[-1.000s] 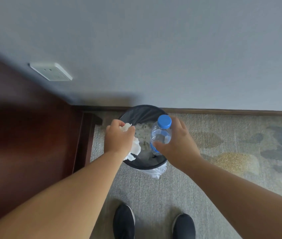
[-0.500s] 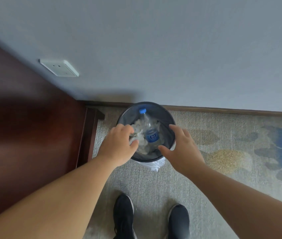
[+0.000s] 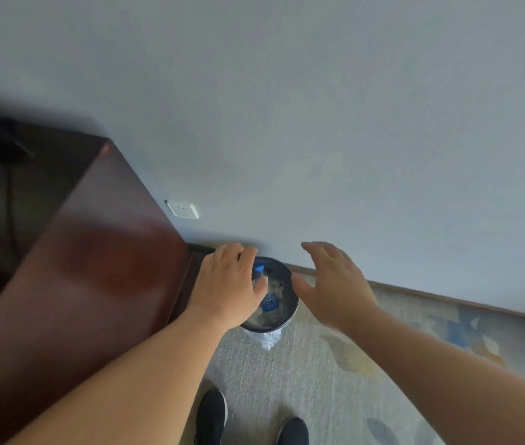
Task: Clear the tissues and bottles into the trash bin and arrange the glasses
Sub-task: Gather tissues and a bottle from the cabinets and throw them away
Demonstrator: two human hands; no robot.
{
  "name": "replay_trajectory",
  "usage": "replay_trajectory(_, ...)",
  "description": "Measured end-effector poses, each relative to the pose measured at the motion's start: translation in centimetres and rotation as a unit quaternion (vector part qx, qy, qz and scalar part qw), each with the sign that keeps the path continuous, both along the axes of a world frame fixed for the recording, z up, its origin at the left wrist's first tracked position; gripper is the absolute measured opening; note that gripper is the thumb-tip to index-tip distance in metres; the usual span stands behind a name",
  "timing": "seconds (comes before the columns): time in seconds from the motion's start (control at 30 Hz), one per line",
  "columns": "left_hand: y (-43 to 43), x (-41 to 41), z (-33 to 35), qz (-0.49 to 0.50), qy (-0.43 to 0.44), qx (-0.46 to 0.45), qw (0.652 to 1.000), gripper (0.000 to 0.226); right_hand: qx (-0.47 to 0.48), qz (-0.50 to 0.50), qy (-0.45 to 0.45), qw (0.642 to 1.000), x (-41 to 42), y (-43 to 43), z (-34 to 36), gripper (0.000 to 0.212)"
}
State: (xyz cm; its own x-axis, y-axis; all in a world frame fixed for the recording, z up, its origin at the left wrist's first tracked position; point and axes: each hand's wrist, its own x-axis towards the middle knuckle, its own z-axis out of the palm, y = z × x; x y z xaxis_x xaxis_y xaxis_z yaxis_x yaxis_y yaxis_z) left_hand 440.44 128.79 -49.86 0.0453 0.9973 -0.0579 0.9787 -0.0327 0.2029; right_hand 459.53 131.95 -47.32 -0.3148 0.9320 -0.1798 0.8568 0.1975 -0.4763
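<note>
Both arms are reaching forward over the bin point(image 3: 292, 311). The left hand point(image 3: 226, 285) is hovering palm-down with its fingers loosely bent, holding nothing. The right hand point(image 3: 335, 285) is spreading its fingers, empty. The bottle point(image 3: 267, 301) is lying inside the bin.

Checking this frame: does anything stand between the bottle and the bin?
Nothing visible does. The bottle lies inside the bin, on the tissues, with its cap toward the wall. The left hand and right hand hover above it, holding nothing. The left hand hides the bin's left part.
</note>
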Motion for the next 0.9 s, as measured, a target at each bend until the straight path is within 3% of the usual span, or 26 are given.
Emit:
replay_trajectory(0.2,-4.6,0.8,11.9,0.042,0.014,0.022,0.999,0.062,0.05,0.067,-0.062,0.995,0.7,-3.4,10.3,0.07)
replay_trajectory(0.43,-10.5,-0.9,23.2,0.12,0.009,0.086,0.989,0.062,0.109,0.099,-0.029,0.989,-1.5,-8.1,20.6,0.071)
replay_trajectory(0.9,-30.7,-4.9,31.3,0.201,0.024,0.19,0.961,0.051,0.186,0.195,0.009,0.963,-7.3,-25.2,29.5,0.065)
